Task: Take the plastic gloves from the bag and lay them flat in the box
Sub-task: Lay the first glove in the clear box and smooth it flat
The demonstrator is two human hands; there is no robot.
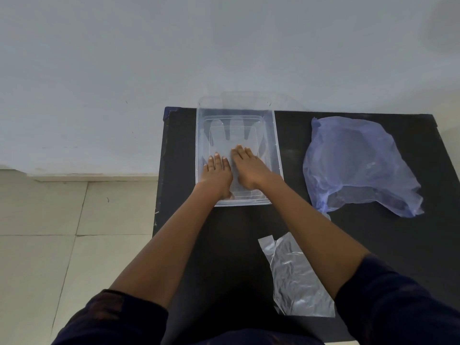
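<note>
A clear plastic box [275, 135] stands at the far left of the black table. A transparent plastic glove [232, 134] lies spread on its bottom, fingers pointing away from me. My left hand [217, 174] and my right hand [250, 168] both rest flat, palms down, on the glove's near part inside the box, fingers stretched out. A pale blue plastic bag [358, 160] lies crumpled on the table to the right of the box, its mouth facing me. Another clear plastic glove [296, 275] lies flat on the table near me, under my right forearm.
The black table [298, 170] has its left edge just beside the box, with a tiled floor [62, 245] below. A pale wall [224, 46] rises directly behind the table and the box's far rim.
</note>
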